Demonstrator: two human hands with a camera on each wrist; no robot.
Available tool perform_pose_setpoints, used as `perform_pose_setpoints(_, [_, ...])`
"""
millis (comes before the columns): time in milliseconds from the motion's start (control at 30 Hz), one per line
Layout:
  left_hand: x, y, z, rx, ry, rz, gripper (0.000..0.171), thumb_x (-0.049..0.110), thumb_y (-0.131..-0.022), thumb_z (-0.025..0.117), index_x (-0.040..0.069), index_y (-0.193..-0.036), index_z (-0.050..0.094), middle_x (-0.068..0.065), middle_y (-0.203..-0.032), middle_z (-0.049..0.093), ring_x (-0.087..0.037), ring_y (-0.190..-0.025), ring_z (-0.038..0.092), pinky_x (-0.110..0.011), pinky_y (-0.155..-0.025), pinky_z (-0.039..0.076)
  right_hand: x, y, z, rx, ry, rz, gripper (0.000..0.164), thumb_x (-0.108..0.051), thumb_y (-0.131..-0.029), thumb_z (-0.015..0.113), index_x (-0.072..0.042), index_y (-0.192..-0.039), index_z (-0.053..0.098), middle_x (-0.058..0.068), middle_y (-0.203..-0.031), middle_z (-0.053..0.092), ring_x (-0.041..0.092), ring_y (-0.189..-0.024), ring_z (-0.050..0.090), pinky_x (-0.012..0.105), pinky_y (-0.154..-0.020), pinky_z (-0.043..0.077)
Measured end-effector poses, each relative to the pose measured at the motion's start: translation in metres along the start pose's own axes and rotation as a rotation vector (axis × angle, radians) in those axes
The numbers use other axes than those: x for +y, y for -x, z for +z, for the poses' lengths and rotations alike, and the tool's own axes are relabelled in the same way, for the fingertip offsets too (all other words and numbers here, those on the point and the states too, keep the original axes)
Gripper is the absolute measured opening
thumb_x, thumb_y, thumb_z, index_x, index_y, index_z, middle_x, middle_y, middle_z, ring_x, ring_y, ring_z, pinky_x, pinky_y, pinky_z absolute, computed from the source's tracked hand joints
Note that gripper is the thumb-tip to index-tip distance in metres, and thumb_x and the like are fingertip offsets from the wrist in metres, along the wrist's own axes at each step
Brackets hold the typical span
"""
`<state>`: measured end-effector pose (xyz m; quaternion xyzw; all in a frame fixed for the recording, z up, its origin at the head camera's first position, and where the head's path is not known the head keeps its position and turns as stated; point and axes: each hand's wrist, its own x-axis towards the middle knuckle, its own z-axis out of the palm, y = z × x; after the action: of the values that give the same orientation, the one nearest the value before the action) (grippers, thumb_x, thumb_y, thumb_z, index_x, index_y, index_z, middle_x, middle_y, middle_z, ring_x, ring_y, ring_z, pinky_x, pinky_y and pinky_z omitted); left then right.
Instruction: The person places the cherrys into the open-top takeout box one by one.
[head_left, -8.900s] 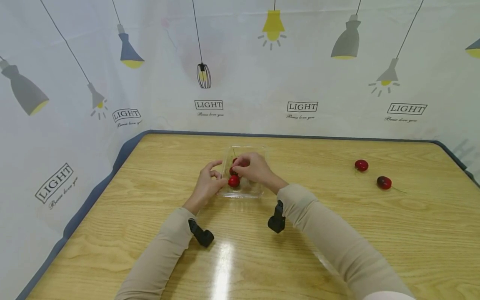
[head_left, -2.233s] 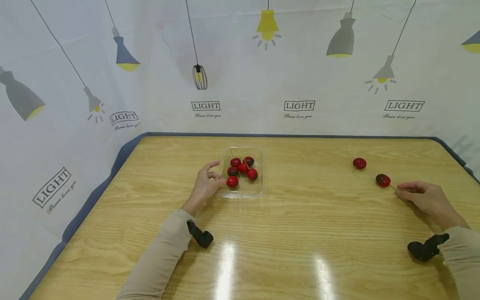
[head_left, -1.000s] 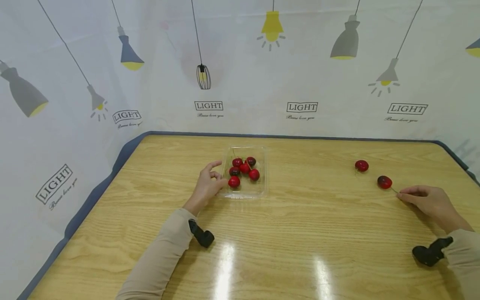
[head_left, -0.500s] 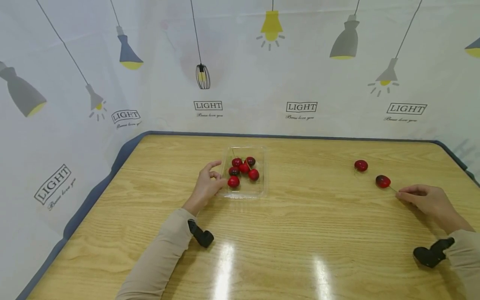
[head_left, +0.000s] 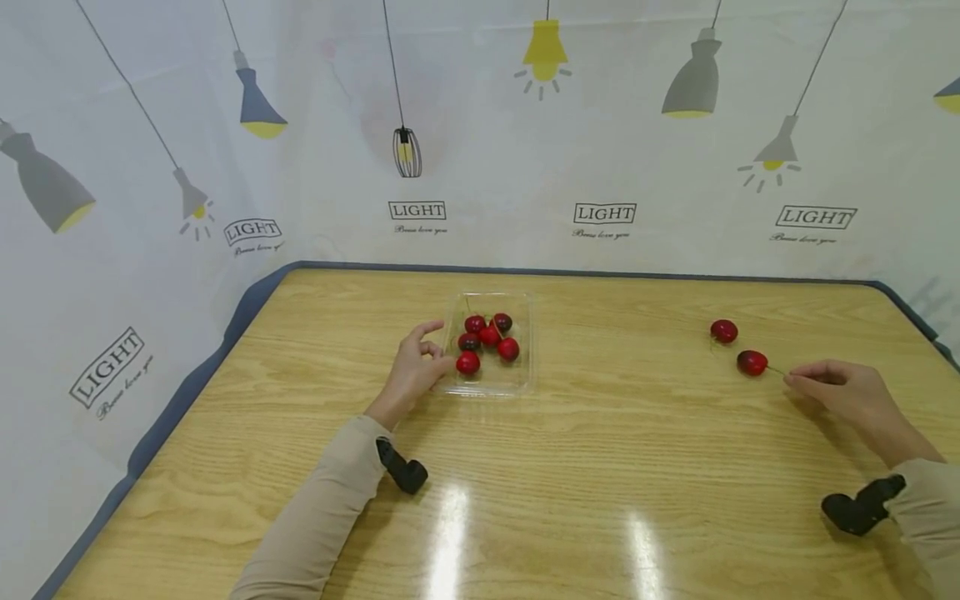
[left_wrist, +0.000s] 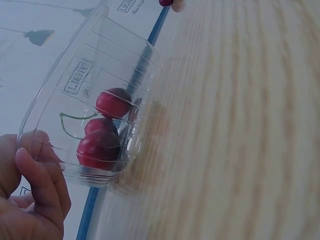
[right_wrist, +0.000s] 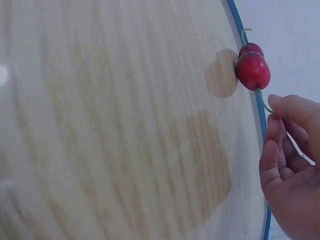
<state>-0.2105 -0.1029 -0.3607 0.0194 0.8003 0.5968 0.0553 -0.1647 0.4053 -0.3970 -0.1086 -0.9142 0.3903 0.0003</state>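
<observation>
A clear plastic container [head_left: 517, 379] stands on the table with several red cherries [head_left: 489, 335] inside. My left hand [head_left: 411, 371] pinches its left rim between thumb and fingers, as the left wrist view shows with the container wall [left_wrist: 45, 95]. Over at the right, my right hand [head_left: 855, 400] pinches the thin green stem [right_wrist: 265, 102] of a dark red cherry [head_left: 752, 362] between thumb and forefinger. The fruit of this cherry is low over the tabletop. Just behind it lies another loose cherry [head_left: 723, 331], partly hidden by the held one in the right wrist view.
The wooden table [head_left: 600, 433] has a dark blue edge along the back, where a white backdrop [head_left: 495, 150] printed with lamps rises. A black wrist camera [head_left: 862, 504] sticks out from the right sleeve, another camera [head_left: 402, 467] from the left.
Since half a second ago, the right hand has shifted slightly left, bringing the cherry by its stem nearer the other loose one. Earlier that hand was in the container; the left hand has stayed put.
</observation>
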Motion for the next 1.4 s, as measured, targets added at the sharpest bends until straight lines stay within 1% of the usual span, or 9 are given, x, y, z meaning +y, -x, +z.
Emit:
perform_pose_setpoints(200, [-0.019,-0.012,0.001,0.021,-0.003,0.016,0.060,-0.002,-0.075,0.056,0.007,-0.131,0.037,-0.001,-0.063,0.042,-0.007,-0.040,0.033,-0.020,-0.037,0.030,-0.012,0.004,-0.001,0.011,0.001,-0.032,0.050,-0.041,-0.084,0.054,0.003,-0.109,0.052,-0.019,-0.079,0.049,-0.006,-0.067,0.045,0.021,-0.053,0.044])
perform_pose_setpoints(300, [-0.022,-0.013,0.001,0.030,0.000,0.049,0.058,-0.002,-0.074,0.055,0.005,-0.129,0.038,-0.001,-0.062,0.041,-0.007,-0.040,0.032,-0.020,-0.037,0.029,-0.015,0.004,-0.001,0.018,0.013,-0.046,0.050,-0.041,-0.084,0.054,0.003,-0.109,0.052,-0.019,-0.079,0.050,-0.005,-0.068,0.045,0.021,-0.054,0.044])
perform_pose_setpoints(433, [-0.023,-0.012,0.002,0.034,0.016,0.057,0.059,-0.002,-0.074,0.056,0.005,-0.129,0.038,-0.001,-0.061,0.041,-0.008,-0.041,0.032,-0.020,-0.037,0.028,-0.015,0.001,0.002,0.032,0.002,-0.043,0.050,-0.043,-0.083,0.054,0.001,-0.108,0.054,-0.012,-0.084,0.053,-0.002,-0.070,0.046,0.021,-0.055,0.045])
perform_pose_setpoints(533, [-0.023,-0.013,0.003,0.038,0.013,0.034,0.060,-0.002,-0.074,0.057,0.009,-0.130,0.039,-0.001,-0.062,0.041,-0.008,-0.041,0.032,-0.020,-0.038,0.028,-0.006,-0.009,0.004,0.053,-0.010,-0.035,0.052,-0.047,-0.081,0.055,-0.002,-0.108,0.055,-0.009,-0.088,0.054,0.001,-0.072,0.048,0.021,-0.056,0.044])
perform_pose_setpoints(767, [-0.023,-0.015,0.002,0.043,-0.009,0.018,0.059,-0.002,-0.074,0.057,0.009,-0.130,0.039,-0.001,-0.063,0.041,-0.007,-0.041,0.032,-0.020,-0.037,0.028,0.026,-0.037,0.010,0.104,-0.001,-0.056,0.054,-0.053,-0.077,0.054,-0.009,-0.108,0.055,-0.015,-0.087,0.053,0.004,-0.074,0.050,0.021,-0.058,0.046])
perform_pose_setpoints(967, [-0.022,-0.014,0.002,0.044,-0.014,0.006,0.060,-0.001,-0.074,0.057,0.009,-0.129,0.039,-0.001,-0.065,0.042,-0.008,-0.043,0.034,-0.020,-0.039,0.029,0.031,-0.042,0.013,0.090,-0.076,-0.060,0.056,-0.052,-0.077,0.055,-0.008,-0.111,0.054,-0.018,-0.088,0.054,0.003,-0.075,0.052,0.020,-0.060,0.047])
perform_pose_setpoints(1133, [-0.016,-0.010,0.002,0.036,-0.018,0.004,0.061,-0.003,-0.073,0.056,0.007,-0.131,0.038,-0.001,-0.064,0.041,-0.007,-0.044,0.034,-0.020,-0.039,0.029,0.029,-0.043,0.015,0.077,-0.120,-0.064,0.055,-0.050,-0.078,0.056,-0.007,-0.113,0.053,-0.019,-0.089,0.054,0.001,-0.076,0.052,0.016,-0.062,0.046])
perform_pose_setpoints(1200, [-0.016,-0.010,0.002,0.037,-0.019,0.003,0.061,-0.003,-0.073,0.056,0.007,-0.131,0.038,-0.001,-0.064,0.041,-0.007,-0.044,0.034,-0.020,-0.039,0.029,0.019,-0.036,0.014,0.063,-0.152,-0.065,0.053,-0.048,-0.079,0.056,-0.006,-0.112,0.053,-0.020,-0.087,0.054,0.000,-0.076,0.052,0.015,-0.062,0.045])
perform_pose_setpoints(1400, [-0.021,-0.013,0.002,0.046,-0.014,0.005,0.061,-0.002,-0.073,0.056,0.008,-0.130,0.039,-0.001,-0.065,0.042,-0.008,-0.045,0.034,-0.021,-0.039,0.029,-0.002,-0.024,0.013,0.036,-0.244,-0.072,0.028,-0.038,-0.081,0.060,-0.017,-0.099,0.059,-0.020,-0.083,0.055,0.001,-0.074,0.054,0.016,-0.061,0.046])
